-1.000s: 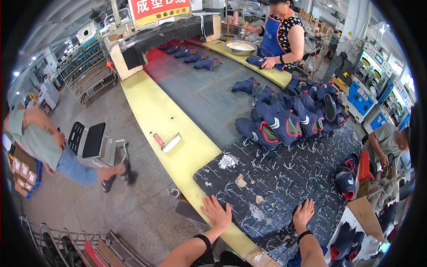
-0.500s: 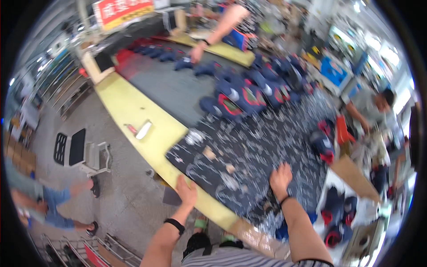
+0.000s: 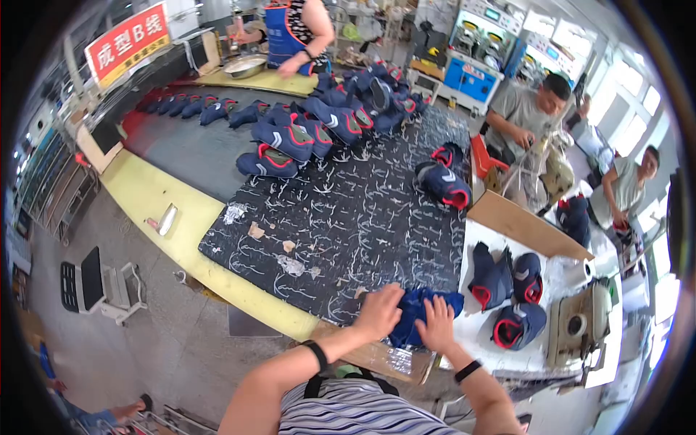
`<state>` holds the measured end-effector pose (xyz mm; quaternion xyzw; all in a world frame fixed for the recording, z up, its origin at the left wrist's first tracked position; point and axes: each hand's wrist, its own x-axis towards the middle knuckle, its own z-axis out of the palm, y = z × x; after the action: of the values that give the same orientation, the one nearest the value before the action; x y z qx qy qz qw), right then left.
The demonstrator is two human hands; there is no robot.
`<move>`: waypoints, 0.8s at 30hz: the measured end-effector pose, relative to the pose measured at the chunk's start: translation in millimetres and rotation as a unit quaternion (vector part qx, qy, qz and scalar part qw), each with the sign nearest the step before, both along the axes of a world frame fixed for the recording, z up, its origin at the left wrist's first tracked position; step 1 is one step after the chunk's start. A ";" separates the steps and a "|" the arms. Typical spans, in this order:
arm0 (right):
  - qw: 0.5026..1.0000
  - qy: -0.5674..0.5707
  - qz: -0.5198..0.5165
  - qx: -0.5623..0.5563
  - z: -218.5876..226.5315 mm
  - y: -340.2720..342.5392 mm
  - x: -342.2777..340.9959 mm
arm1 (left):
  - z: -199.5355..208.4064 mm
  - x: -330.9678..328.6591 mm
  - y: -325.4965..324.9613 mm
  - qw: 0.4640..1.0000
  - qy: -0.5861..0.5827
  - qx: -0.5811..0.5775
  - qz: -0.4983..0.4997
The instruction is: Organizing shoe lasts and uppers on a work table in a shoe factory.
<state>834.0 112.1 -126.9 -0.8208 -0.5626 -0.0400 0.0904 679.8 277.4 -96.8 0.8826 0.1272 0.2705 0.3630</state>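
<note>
One left hand (image 3: 379,313), fingers bent, at the left edge of a crumpled dark-blue cloth (image 3: 409,310); whether it grips the fabric cannot be told. One right hand (image 3: 437,325), fingers spread wide, laid on the same cloth, which sits between and under the two hands at the near edge of the table (image 3: 246,291). One black wristband (image 3: 315,355) behind the left hand; a second behind the right. One black mat (image 3: 348,217) with white branching marks, extending forward from both hands. One heap of navy shoes (image 3: 333,116) with red trim, well beyond the left hand. Two like shoes (image 3: 442,185), ahead of the right hand on the mat's right side. Three further navy shoes (image 3: 518,326), right of the right hand on a white surface (image 3: 471,319); one beige machine (image 3: 580,326) beyond them, farther right. One tool (image 3: 167,220) with a pinkish handle, well left of the left hand, lying on the table's yellow border.
</note>
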 end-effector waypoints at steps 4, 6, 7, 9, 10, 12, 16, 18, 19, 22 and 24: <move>0.991 0.035 -0.022 0.128 -3.0 2.3 -18.3 | -27.7 50.3 -37.5 0.999 0.010 0.014 -0.030; 0.987 0.069 -0.022 0.143 -15.6 -9.0 -5.2 | -43.5 52.1 -48.7 0.996 0.055 0.052 -0.049; 0.974 0.103 -0.076 0.187 -25.2 -11.6 -2.8 | -56.2 50.0 -55.3 0.992 0.076 0.075 -0.067; 0.933 0.214 -0.203 0.206 -28.9 -10.2 0.9 | -61.8 52.9 -58.1 0.989 0.095 0.074 -0.079; 0.909 0.269 -0.247 0.200 -27.2 -8.2 -2.5 | -58.9 50.7 -61.9 0.991 0.097 0.048 -0.076; 0.927 0.220 -0.232 0.194 -21.3 0.4 -3.3 | -50.3 50.7 -62.4 0.990 0.125 0.064 -0.028; 0.987 0.081 -0.066 0.126 -16.2 17.6 -5.1 | -55.1 26.4 -62.0 0.986 0.127 0.099 -0.042; 0.992 0.098 0.009 0.078 -25.3 18.3 3.2 | -59.2 4.9 -69.3 0.989 0.111 0.086 -0.042; 0.997 0.061 0.025 0.039 -33.0 16.0 11.0 | -53.9 -6.3 -73.7 0.984 0.132 0.094 -0.074; 0.991 0.109 -0.075 -0.005 -51.6 1.0 43.2 | -95.1 -14.4 -72.2 0.972 0.078 0.175 -0.135; 0.998 0.051 -0.023 0.031 10.1 -1.6 8.0 | -71.1 -47.9 -58.6 0.978 0.134 0.091 -0.133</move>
<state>842.0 110.5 -116.8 -0.8310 -0.5370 -0.0175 0.1438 631.9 218.8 -167.9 0.9494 0.0314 0.1093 0.2929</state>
